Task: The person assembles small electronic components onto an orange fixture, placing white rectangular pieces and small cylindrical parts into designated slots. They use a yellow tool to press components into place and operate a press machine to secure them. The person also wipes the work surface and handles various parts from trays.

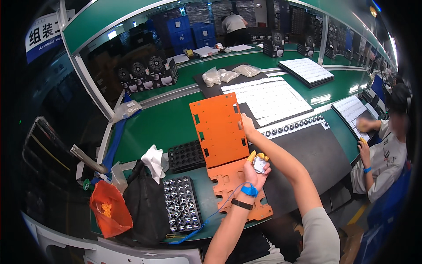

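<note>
My left hand (258, 169), with yellow finger cots and a blue wrist strap, is palm up at the middle. Its fingers curl over small white-and-silver pieces (259, 164) whose kind I cannot make out. Farther off, my right hand (247, 124) grips the right edge of an orange panel (220, 132) with slots and small holes. The panel stands raised and tilted, hiding some of my right fingers. At its lower edge lies a lighter orange fixture plate (231, 182) with cut-outs, below and beside my left hand.
Left of the fixture are a black tray of shiny round parts (181, 204), a black tray with round pockets (184, 157), a black bag (145, 207) and an orange bag (112, 209). White sheets (268, 99) lie beyond, a black mat (303, 163) to the right. A co-worker (382, 145) sits at right.
</note>
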Demonstrator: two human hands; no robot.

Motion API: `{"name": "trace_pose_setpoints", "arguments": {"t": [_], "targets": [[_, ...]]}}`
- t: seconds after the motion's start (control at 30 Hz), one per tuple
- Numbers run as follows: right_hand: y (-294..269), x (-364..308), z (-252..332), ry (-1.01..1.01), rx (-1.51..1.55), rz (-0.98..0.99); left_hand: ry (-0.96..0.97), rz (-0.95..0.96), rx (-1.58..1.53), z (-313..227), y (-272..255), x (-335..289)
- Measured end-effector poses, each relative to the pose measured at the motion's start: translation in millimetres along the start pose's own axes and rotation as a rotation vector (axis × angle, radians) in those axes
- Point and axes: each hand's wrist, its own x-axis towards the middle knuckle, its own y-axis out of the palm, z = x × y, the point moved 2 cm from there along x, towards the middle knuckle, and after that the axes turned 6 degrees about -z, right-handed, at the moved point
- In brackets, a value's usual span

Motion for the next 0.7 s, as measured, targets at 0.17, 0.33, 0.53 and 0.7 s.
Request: {"name": "trace_pose_setpoints", "arguments": {"t": [0.17,0.33,0.53,0.7], "targets": [[-34.3,1.5,17.0,0.01,0.163,0.031,0.035,-0.034,-0.027,-3.1,-4.4,0.7],[-48.4,-3.6,-8.1,0.037,0.205,-0.099,0.042,-0.053,-0.03,-1.1,-3.0,3.1],[-88.1,-40.5,-19.0,0.108,0.413,-0.356,0.068,-0.07,-0.022,-2.8,-6.6,6.2],[-150.5,-93.1,-1.0,0.192,0.555,-0.435,0.099,-0.125,0.052,4.5,-11.7,10.1]]}}
